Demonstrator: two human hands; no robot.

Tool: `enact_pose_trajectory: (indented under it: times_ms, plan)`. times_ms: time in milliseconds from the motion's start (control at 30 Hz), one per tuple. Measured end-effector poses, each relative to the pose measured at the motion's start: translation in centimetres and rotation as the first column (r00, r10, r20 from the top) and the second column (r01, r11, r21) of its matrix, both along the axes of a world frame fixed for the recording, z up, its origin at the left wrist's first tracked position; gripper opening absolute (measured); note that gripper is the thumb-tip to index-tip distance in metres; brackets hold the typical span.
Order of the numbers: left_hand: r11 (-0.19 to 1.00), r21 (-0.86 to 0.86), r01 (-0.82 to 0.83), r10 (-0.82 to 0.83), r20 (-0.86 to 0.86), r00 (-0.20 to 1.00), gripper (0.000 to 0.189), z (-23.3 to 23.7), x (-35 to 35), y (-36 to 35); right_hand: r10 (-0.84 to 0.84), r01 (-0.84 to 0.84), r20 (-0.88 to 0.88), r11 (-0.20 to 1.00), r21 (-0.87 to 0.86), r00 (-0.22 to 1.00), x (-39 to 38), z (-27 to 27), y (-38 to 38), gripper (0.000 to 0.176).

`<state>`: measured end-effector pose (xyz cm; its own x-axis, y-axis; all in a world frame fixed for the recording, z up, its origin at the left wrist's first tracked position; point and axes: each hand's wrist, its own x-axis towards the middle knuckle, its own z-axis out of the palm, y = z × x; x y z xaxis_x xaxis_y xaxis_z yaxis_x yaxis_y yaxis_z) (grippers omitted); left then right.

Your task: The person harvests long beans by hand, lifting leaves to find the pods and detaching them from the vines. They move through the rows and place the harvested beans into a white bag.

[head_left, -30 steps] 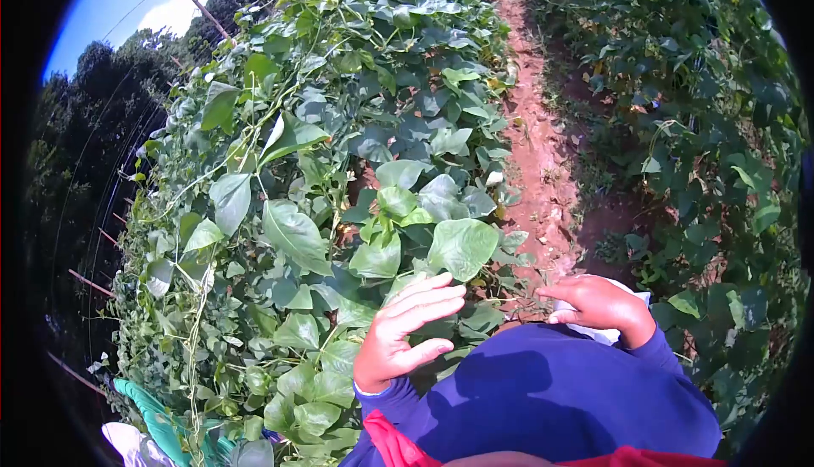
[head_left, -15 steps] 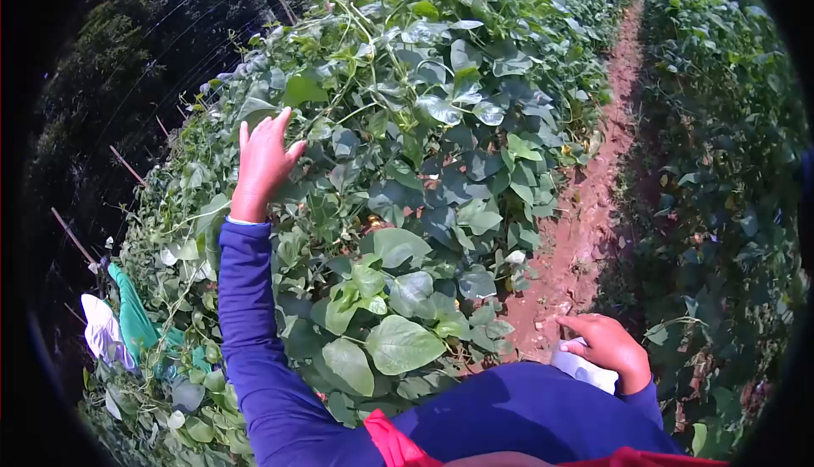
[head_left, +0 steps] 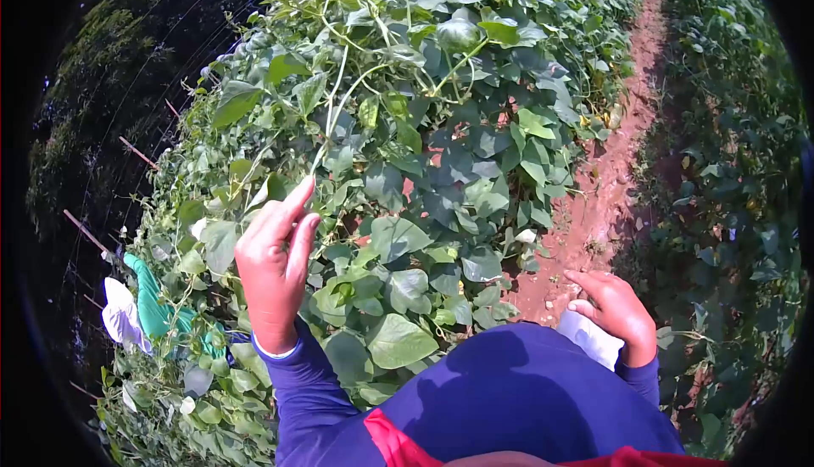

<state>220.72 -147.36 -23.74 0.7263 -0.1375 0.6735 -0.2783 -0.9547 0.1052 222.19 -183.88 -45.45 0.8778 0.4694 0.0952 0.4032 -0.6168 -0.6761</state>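
My left hand [head_left: 275, 255] is raised in front of the leafy bean-like plants, index finger pointing up and thumb apart from it. A thin green vine stem [head_left: 331, 119] runs down to its fingertips and appears caught there. Broad green leaves [head_left: 403, 341] grow to the right of this hand. Low at the right, my right hand [head_left: 619, 310] is curled beside my blue-clad body, its index finger reaching forward. A white item [head_left: 591, 337], perhaps cloth or plastic, sits under the thumb and palm; the lower fingers are hidden.
A reddish dirt path [head_left: 602, 187] runs between the plant rows, with another dense row [head_left: 729, 187] at the right. Green cloth [head_left: 153, 302] and white cloth [head_left: 123, 314] hang at the left. Thin stakes [head_left: 85, 231] lean near the dark trees.
My left hand has come down and closer to my body, its fingers drawn together, and the vine stem now stretches to them. My right hand keeps its pose, slightly higher in view.
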Motion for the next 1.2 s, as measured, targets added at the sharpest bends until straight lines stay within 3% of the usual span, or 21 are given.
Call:
enact_pose_trajectory:
  times_ms: [67,133,233,433,467,533,600,667,733,767,800,867,900,933,1000,1067,1133,1200]
  plan:
    - [0.956,-0.286,0.063,-0.077,-0.039,0.996,0.038,-4.4,0.8,-0.6,0.130,-0.130,-0.006,0.990,0.057,0.991,-0.1,-1.0,2.2,0.051]
    - [0.902,-0.430,0.021,-0.031,-0.016,0.999,0.037,-8.8,2.3,0.4,0.270,-0.268,-0.070,0.963,0.044,0.960,0.1,0.1,3.9,0.052]
    - [0.716,-0.698,-0.004,-0.058,-0.066,0.996,0.036,-12.5,2.7,1.1,0.345,-0.345,-0.029,0.938,0.020,0.938,1.3,0.6,4.8,0.051]
    - [0.771,-0.637,0.017,-0.092,-0.085,0.992,0.032,-13.5,0.9,1.5,0.265,-0.358,0.402,0.917,0.177,0.877,4.6,6.7,8.0,0.035]
    - [0.768,-0.640,0.020,-0.092,-0.078,0.993,0.032,-13.4,0.5,1.2,0.270,-0.418,0.497,0.883,0.215,0.825,5.6,8.0,8.7,0.035]
    - [0.745,-0.666,0.036,-0.123,-0.084,0.989,0.032,-13.2,-0.4,0.2,0.337,-0.542,0.508,0.770,0.336,0.793,7.9,10.8,10.4,0.033]
    - [0.734,-0.677,0.050,-0.133,-0.072,0.988,0.032,-13.2,-0.9,-0.5,0.263,-0.513,0.484,0.690,0.510,0.835,10.5,12.4,13.0,0.032]
    - [0.790,-0.613,0.034,-0.130,-0.113,0.985,0.033,-13.1,-1.4,-0.8,0.093,-0.227,0.233,0.717,0.659,0.968,12.8,14.9,16.0,0.036]
    - [0.815,-0.573,0.083,-0.157,-0.081,0.984,0.035,-13.0,-1.7,-2.2,-0.141,-0.129,0.370,0.777,0.616,0.918,16.6,16.0,19.1,0.055]
    - [0.846,-0.501,0.183,-0.191,0.036,0.981,0.036,-13.7,-1.3,-2.9,-0.186,-0.063,0.360,0.813,0.578,0.914,18.7,16.0,20.8,0.066]
    - [0.872,-0.465,0.155,-0.181,-0.013,0.983,0.036,-13.6,-1.7,-3.9,-0.231,0.004,0.354,0.842,0.539,0.906,20.2,16.2,22.1,0.077]
    - [0.863,-0.477,0.167,-0.205,-0.028,0.978,0.037,-14.5,-1.7,-5.2,-0.281,0.032,0.381,0.838,0.544,0.881,21.3,17.2,23.0,0.079]
    - [0.874,-0.470,0.123,-0.200,-0.117,0.973,0.037,-14.5,-1.9,-5.5,-0.332,0.068,0.399,0.833,0.550,0.855,21.9,17.4,23.3,0.082]
    - [0.873,-0.473,0.122,-0.196,-0.112,0.974,0.037,-14.7,-2.1,-5.5,-0.420,-0.022,0.449,0.710,0.704,0.788,23.2,16.7,23.4,0.076]
    - [0.866,-0.479,0.145,-0.204,-0.073,0.976,0.036,-15.4,-2.1,-4.5,-0.047,-0.131,0.169,0.444,0.886,0.985,23.6,16.5,21.1,0.059]
    - [0.821,-0.552,0.148,-0.206,-0.045,0.977,0.035,-15.6,-2.3,-3.5,0.026,-0.068,0.063,0.320,0.945,0.998,23.1,15.8,18.7,0.045]
    - [0.803,-0.583,0.127,-0.206,-0.070,0.976,0.033,-15.3,-2.1,-3.4,-0.079,0.008,0.013,0.251,0.968,0.997,22.1,15.0,18.0,0.033]
    - [0.817,-0.568,0.103,-0.198,-0.108,0.974,0.033,-15.5,-1.3,-3.5,-0.094,0.088,-0.078,0.107,0.990,0.993,21.3,14.6,18.1,0.034]
